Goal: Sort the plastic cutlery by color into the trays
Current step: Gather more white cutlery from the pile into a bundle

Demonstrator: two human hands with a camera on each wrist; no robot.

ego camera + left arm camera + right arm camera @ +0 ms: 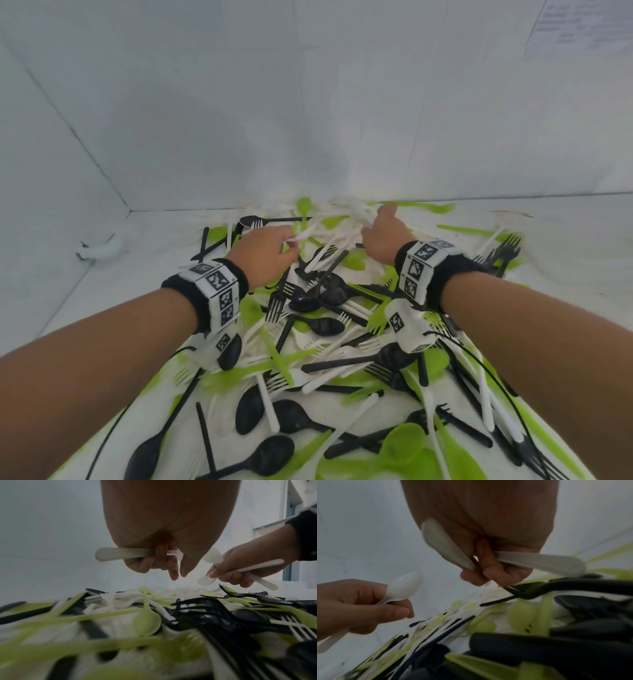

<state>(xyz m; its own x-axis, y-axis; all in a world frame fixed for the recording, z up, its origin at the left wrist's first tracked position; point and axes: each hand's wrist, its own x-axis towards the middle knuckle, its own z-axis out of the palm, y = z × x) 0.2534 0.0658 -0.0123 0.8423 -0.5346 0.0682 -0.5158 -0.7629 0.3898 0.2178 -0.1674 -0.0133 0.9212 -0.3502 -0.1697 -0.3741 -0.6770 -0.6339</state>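
Note:
A heap of black, green and white plastic cutlery (325,335) covers the white table. Above its far part, my left hand (286,246) grips one white spoon (303,235); the left wrist view shows its handle (120,553) sticking out of the curled fingers, and the right wrist view shows its bowl (404,586). My right hand (375,224) holds white pieces (359,212), with two handles (547,562) fanning out of the fist and two spoon bowls (212,557) at the other end. No tray is in view.
White walls enclose the table at the back and left. A crumpled white wrapper (99,251) lies near the left wall. A printed sheet (582,27) hangs at the upper right. Black forks (503,250) lie at the right of the heap.

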